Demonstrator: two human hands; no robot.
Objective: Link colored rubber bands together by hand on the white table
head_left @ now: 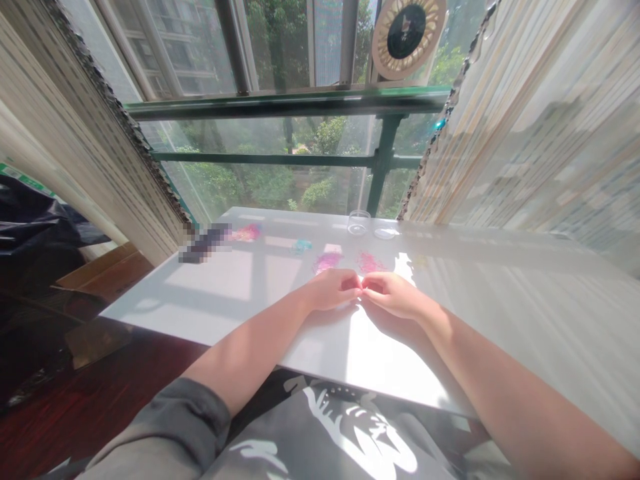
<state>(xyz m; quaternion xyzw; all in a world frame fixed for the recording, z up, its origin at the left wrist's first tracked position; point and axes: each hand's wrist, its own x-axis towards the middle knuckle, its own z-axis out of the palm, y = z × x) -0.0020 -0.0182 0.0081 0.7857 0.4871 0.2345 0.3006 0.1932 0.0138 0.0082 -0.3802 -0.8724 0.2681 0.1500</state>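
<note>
- Looking at a pink pile (369, 261) and a purple pile (328, 261) of small pieces, lying near each other on the white desk (240, 280), just beyond the hands.
- Holding the left hand (334, 289) and right hand (390, 292) together at the curled fingertips; cannot tell of anything pinched between.
- Seeing a teal pile (302, 247) farther left, then a pink-and-yellow pile (249, 232) lying near a pixelated dark patch (205, 243).
- Finding a clear round container (359, 224) standing beside a flatter clear piece (385, 232) near the far edge.
- Facing a green railing (290, 103) between curtains (530, 120).
</note>
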